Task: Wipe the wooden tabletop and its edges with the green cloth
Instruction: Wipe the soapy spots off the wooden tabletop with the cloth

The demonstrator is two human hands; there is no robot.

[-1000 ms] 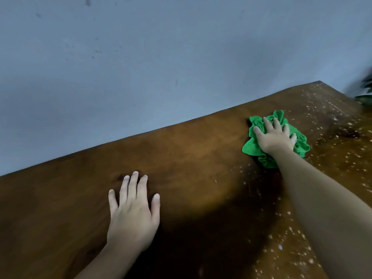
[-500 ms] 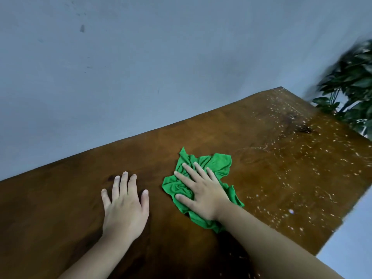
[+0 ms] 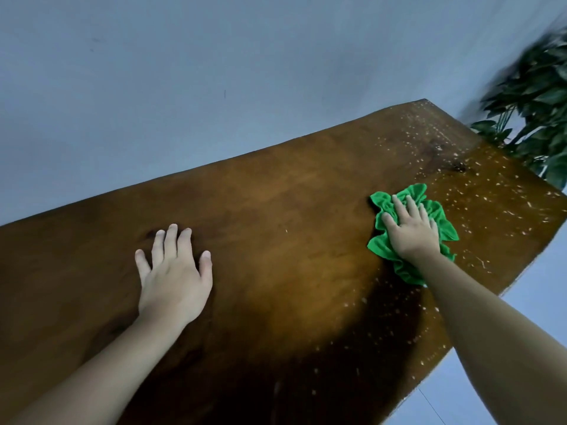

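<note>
Roughly half looks done; the wooden tabletop [image 3: 276, 210] is speck-free at left, white specks remain right; right hand [image 3: 411, 234] presses flat on the green cloth [image 3: 441, 219]; left hand [image 3: 175, 277] rests flat, holding nothing; edges seemingly unwiped

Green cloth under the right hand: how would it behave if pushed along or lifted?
The green cloth is bunched in ruffled folds, so probably floppy and light. Pressed under the right hand, it likely slides easily over the wooden tabletop.
</note>
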